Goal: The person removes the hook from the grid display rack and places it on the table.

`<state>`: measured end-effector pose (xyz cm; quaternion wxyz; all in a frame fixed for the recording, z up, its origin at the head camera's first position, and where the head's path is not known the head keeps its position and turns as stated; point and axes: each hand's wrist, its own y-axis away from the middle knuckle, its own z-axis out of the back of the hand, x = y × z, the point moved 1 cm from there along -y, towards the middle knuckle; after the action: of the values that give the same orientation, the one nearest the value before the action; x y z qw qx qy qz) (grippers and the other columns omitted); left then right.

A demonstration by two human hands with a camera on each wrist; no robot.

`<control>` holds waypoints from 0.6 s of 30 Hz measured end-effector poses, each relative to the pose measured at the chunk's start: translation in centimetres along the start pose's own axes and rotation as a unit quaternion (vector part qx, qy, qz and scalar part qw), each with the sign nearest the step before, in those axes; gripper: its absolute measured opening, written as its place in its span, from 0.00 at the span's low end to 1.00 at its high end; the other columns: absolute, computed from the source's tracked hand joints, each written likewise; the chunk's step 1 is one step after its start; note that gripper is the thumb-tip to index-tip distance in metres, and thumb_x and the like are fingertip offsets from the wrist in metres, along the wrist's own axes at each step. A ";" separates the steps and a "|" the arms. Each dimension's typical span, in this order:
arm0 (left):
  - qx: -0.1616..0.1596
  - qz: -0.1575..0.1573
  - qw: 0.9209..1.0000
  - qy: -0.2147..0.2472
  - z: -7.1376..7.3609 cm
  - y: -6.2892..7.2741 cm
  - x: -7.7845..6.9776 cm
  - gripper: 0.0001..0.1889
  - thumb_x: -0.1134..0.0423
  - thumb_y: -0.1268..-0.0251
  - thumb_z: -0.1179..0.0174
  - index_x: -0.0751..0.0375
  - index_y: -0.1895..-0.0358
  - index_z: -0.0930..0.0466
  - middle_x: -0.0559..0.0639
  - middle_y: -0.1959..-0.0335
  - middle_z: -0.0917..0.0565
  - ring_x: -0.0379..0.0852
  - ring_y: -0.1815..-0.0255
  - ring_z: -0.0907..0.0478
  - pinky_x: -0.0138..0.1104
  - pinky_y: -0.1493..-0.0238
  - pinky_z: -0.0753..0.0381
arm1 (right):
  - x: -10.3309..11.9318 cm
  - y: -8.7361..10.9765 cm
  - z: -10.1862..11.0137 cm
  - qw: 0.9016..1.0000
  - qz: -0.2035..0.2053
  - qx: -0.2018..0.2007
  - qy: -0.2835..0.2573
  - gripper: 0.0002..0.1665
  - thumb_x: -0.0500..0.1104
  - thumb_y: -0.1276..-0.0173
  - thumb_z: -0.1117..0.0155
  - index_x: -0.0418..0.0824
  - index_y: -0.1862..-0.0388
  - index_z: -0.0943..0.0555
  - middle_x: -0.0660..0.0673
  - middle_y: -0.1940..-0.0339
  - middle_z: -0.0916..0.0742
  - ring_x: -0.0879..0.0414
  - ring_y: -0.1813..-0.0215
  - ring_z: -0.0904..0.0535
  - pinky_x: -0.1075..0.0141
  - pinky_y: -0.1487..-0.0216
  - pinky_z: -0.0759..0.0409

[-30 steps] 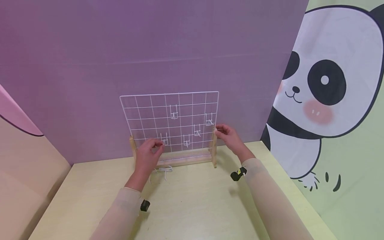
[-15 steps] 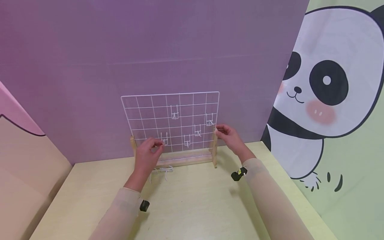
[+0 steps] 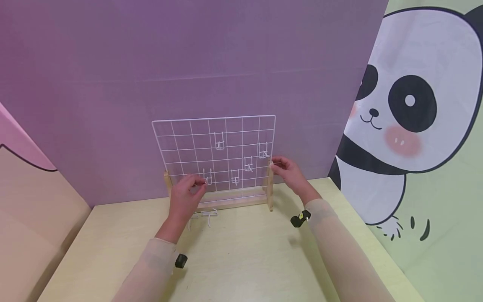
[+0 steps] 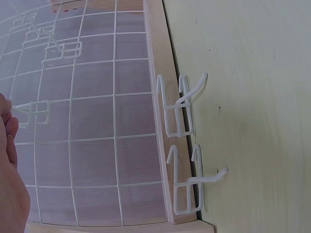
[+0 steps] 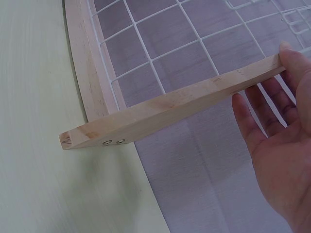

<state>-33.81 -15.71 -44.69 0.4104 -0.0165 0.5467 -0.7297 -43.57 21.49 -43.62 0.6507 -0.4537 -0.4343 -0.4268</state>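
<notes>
In the head view a white wire grid panel (image 3: 213, 118) stands upright in a wooden stand (image 3: 234, 204). My left hand (image 3: 185, 195) pinches the prong of a white wire hook (image 4: 41, 112) low on the grid's left half; its fingertips partly hide the prong. On the other side, my right hand (image 3: 288, 172) grips the top of the stand's right post (image 5: 184, 99), thumb on the front and fingers behind. Other hooks hang higher and to the right, among them a top hook (image 3: 219, 141), a right hook (image 3: 263, 151) and a lower hook (image 3: 235, 178).
Two loose white hooks (image 4: 180, 109) lie by the stand's base bar, near the left forearm. The pale wooden table (image 3: 241, 256) stretches toward me. A purple backdrop (image 3: 211, 54) rises close behind the grid, and a panda-print wall (image 3: 449, 201) stands at right.
The hook in my left hand has shifted slightly down against the grid, the fingers moving with it. My right hand keeps its grip on the post.
</notes>
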 end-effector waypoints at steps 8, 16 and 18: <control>0.005 -0.005 1.000 0.000 0.0 0.4 -0.1 0.09 0.78 0.36 0.24 0.65 0.58 0.11 0.54 0.61 0.10 0.51 0.58 0.12 0.44 0.54 0.09 | 0.4 0.2 0.0 1.000 -0.002 0.004 0.000 0.24 0.42 0.14 0.35 0.33 0.26 0.22 0.32 0.31 0.16 0.41 0.30 0.19 0.46 0.24 0.22; 0.014 -0.013 1.000 0.016 -0.1 0.6 -0.4 0.09 0.79 0.37 0.25 0.65 0.58 0.12 0.55 0.61 0.10 0.54 0.59 0.11 0.51 0.55 0.07 | 0.5 0.3 -0.1 1.000 -0.004 0.004 -0.001 0.24 0.42 0.14 0.35 0.33 0.26 0.22 0.32 0.31 0.16 0.40 0.29 0.20 0.45 0.23 0.23; 0.014 -0.021 1.000 0.015 -0.2 0.6 -0.4 0.10 0.79 0.37 0.26 0.64 0.58 0.12 0.54 0.62 0.10 0.54 0.59 0.11 0.51 0.56 0.07 | 0.5 0.3 -0.1 1.000 -0.004 0.003 0.000 0.24 0.42 0.14 0.35 0.33 0.26 0.22 0.33 0.31 0.16 0.40 0.29 0.20 0.45 0.23 0.22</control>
<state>-33.27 -15.36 -45.10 0.3870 -0.0115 0.5421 -0.7458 -43.16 21.41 -43.27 0.6506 -0.4501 -0.4375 -0.4275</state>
